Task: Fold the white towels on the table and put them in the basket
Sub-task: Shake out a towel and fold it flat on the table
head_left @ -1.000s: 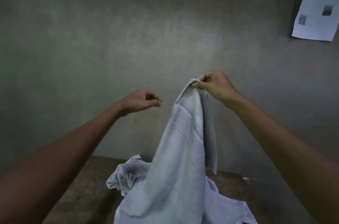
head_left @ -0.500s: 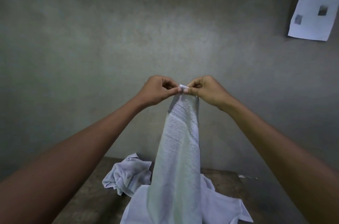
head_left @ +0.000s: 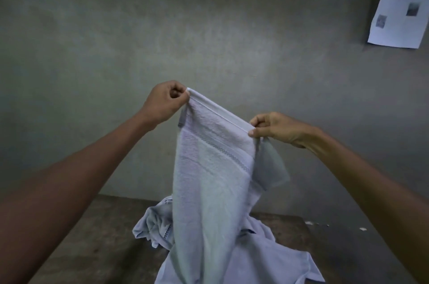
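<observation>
Your left hand (head_left: 166, 101) and right hand (head_left: 275, 128) each pinch a top corner of the white towel (head_left: 213, 179), its woven-banded length hanging over the table (head_left: 92, 237).

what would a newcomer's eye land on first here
A white towel is held up mid-frame, its top edge stretched between the left hand and the right hand, both pinching that edge. Below it, more white towels lie crumpled on the dark table. A printed sheet hangs on the wall, top right.
</observation>
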Demonstrator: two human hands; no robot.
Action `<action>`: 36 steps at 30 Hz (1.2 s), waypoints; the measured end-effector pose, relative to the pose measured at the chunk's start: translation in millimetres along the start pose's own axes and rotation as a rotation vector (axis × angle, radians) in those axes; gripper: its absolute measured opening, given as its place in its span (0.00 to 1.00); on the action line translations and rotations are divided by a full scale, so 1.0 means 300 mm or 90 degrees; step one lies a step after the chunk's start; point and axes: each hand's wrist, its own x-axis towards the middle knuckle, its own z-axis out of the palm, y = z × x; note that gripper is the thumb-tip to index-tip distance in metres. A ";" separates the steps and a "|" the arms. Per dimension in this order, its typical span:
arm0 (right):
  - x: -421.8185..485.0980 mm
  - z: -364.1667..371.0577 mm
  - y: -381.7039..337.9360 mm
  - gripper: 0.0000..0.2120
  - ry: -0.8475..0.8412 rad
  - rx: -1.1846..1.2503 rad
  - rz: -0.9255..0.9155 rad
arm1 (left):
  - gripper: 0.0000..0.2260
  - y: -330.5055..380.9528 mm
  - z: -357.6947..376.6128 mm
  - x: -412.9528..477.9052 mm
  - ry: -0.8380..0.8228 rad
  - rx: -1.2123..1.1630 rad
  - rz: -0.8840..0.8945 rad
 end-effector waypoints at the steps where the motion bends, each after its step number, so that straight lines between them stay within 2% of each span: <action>1: -0.008 -0.004 0.004 0.02 -0.029 0.004 0.013 | 0.07 -0.014 -0.015 0.001 0.021 0.020 -0.005; 4: -0.032 -0.012 0.038 0.08 -0.091 -0.021 0.075 | 0.04 -0.041 -0.066 0.004 0.087 0.093 -0.007; 7: -0.037 -0.029 0.076 0.09 -0.093 -0.111 0.111 | 0.03 -0.071 -0.125 0.003 0.111 0.134 -0.023; 10: -0.014 -0.074 0.073 0.04 0.001 -0.148 0.086 | 0.04 -0.101 -0.160 -0.005 0.053 0.161 -0.055; 12: 0.001 -0.119 0.046 0.05 0.092 -0.203 0.029 | 0.07 -0.111 -0.177 -0.005 -0.013 0.180 -0.066; 15: 0.001 -0.184 -0.027 0.07 0.071 -0.292 -0.005 | 0.08 -0.095 -0.204 0.007 -0.070 0.245 -0.058; 16: 0.004 -0.208 -0.050 0.09 0.076 -0.343 -0.011 | 0.08 -0.077 -0.210 0.016 -0.073 0.261 -0.047; 18: 0.022 -0.264 -0.091 0.11 0.185 -0.410 -0.044 | 0.07 -0.025 -0.216 0.050 -0.042 0.281 -0.024; 20: 0.028 -0.317 -0.139 0.08 0.276 -0.370 -0.054 | 0.06 0.039 -0.223 0.102 0.022 0.286 0.001; 21: 0.027 -0.335 -0.163 0.07 0.270 -0.357 -0.047 | 0.05 0.069 -0.228 0.129 0.040 0.283 0.005; 23: 0.025 -0.366 -0.198 0.07 0.268 -0.352 -0.037 | 0.05 0.117 -0.235 0.180 0.033 0.279 0.003; 26: 0.018 -0.409 -0.230 0.06 0.358 -0.285 -0.067 | 0.05 0.170 -0.238 0.218 0.023 0.239 0.002; 29: -0.015 -0.432 -0.249 0.08 0.230 -0.205 0.017 | 0.06 0.216 -0.250 0.210 0.004 0.190 -0.013; 32: -0.059 -0.442 -0.260 0.08 0.114 -0.076 0.083 | 0.11 0.228 -0.292 0.180 -0.135 0.053 -0.088; 34: -0.074 -0.452 -0.263 0.07 0.100 -0.039 0.089 | 0.11 0.219 -0.314 0.177 -0.175 -0.032 -0.124; 36: -0.070 -0.456 -0.269 0.07 0.115 -0.028 0.082 | 0.09 0.212 -0.323 0.191 -0.157 -0.040 -0.129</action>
